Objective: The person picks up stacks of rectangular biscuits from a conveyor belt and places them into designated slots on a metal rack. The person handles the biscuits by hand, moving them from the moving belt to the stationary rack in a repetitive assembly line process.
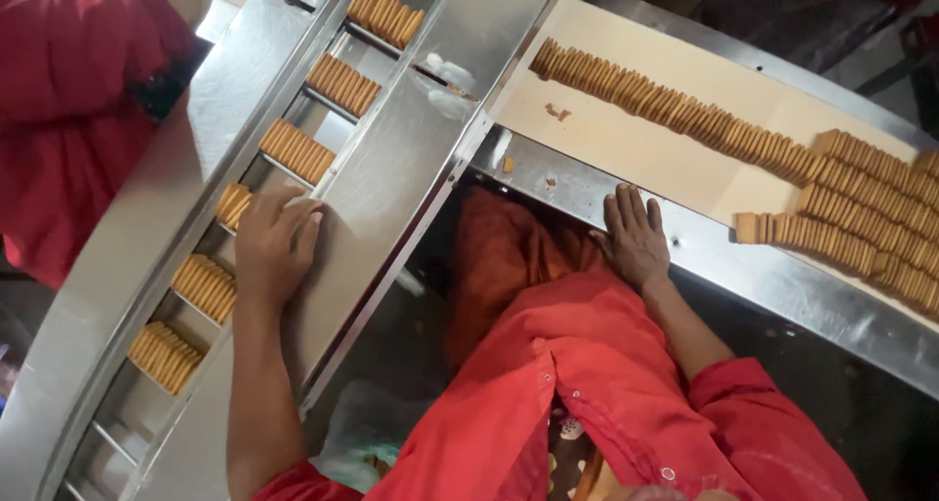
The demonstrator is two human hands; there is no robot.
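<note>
A steel conveyor channel (147, 266) runs diagonally past the left hand (274, 247), split by cross bars into small pockets, and each pocket holds one short stack of tan biscuits standing on edge. The left hand lies palm down, fingers loosely spread, over the pocket directly beneath it, its fingertips touching the biscuit stack (233, 205) there; whether it grips any biscuits cannot be told. Just below the hand along the channel sits another filled pocket (204, 287), and beyond that one more (165, 356); above the hand three further pockets carry stacks, the nearest (296, 151) just past the fingertips.

The right hand (634, 239) rests flat and open, holding nothing, on the steel rim (782, 281) of the worktop. Just beyond its fingertips lies a pale feed tray (626, 139) with a long row of biscuits (675, 108) on edge running across it, well clear of the hand. To the right of the hand, shorter rows (831, 242) crowd together on the same tray.

A red sleeve of another person (68, 119) shows on the far side of the channel from the left hand
</note>
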